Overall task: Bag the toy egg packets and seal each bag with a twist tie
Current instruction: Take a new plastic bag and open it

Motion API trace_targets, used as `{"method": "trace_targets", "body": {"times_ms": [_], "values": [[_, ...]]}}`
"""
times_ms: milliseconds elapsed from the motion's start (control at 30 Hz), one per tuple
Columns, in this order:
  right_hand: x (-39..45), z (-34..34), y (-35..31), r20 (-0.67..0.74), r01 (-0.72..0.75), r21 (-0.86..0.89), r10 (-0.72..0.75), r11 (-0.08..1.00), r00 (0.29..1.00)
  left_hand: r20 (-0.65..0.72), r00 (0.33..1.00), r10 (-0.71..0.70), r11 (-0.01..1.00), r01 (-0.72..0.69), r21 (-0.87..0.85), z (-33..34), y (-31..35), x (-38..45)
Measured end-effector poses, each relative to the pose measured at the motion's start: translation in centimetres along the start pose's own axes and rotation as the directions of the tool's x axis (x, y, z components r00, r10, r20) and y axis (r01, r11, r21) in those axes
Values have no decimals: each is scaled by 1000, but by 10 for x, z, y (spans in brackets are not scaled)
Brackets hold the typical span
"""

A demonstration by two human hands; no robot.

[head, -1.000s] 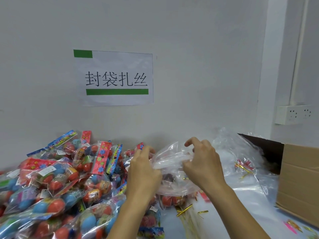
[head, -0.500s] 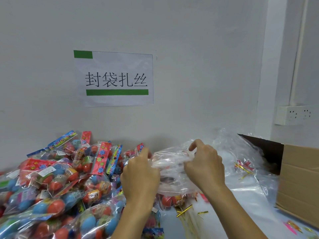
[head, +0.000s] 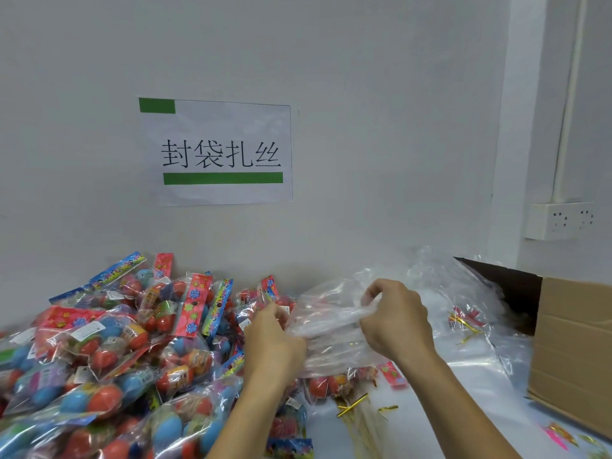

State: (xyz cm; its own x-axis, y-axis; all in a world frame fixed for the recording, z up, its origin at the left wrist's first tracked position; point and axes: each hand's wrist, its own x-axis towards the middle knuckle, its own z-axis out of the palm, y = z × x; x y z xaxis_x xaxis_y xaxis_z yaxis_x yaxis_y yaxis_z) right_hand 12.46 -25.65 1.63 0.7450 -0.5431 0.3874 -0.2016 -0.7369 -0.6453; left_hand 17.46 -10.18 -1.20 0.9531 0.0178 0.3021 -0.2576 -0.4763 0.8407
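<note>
Gold foil twist ties [head: 352, 405] lie nearest on the table. Above them, the left hand [head: 275, 342] and right hand [head: 397, 321] pinch the clear plastic bag [head: 331, 326], its mouth stretched wider than a second ago, ready for loading. Packets of coloured toy eggs [head: 116, 352] are heaped left.

I see the packets [head: 109, 352] heaped on the table [head: 430, 409] at left, against the wall [head: 364, 94]. A box [head: 573, 352] stands at right. Between them my hands hold a bag [head: 331, 319] above the ties [head: 352, 405]. A sign [head: 220, 154] hangs behind the heap.
</note>
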Motion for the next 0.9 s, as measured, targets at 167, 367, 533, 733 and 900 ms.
{"method": "trace_targets", "body": {"times_ms": [167, 367, 533, 733, 900], "values": [[-2, 4, 4, -147, 51, -90, -64, 995, 987, 94, 996, 3, 999, -7, 41, 0, 1, 0], [3, 7, 4, 94, 159, -82, -151, 984, 984, 89, 990, 109, 967, -85, -240, -4, 14, -6], [4, 8, 13, -133, 48, -131, -65, 990, 989, 229, 931, 284, 938, -220, -267, -8, 19, -10], [19, -23, 29, -52, 22, 196, -12, 980, 999, 479, 799, 364, 883, -132, -451, -21, 23, -2], [12, -29, 20, 363, -29, 450, -154, 892, 919, 294, 886, 360, 797, -129, -590, -15, 10, 7]]}}
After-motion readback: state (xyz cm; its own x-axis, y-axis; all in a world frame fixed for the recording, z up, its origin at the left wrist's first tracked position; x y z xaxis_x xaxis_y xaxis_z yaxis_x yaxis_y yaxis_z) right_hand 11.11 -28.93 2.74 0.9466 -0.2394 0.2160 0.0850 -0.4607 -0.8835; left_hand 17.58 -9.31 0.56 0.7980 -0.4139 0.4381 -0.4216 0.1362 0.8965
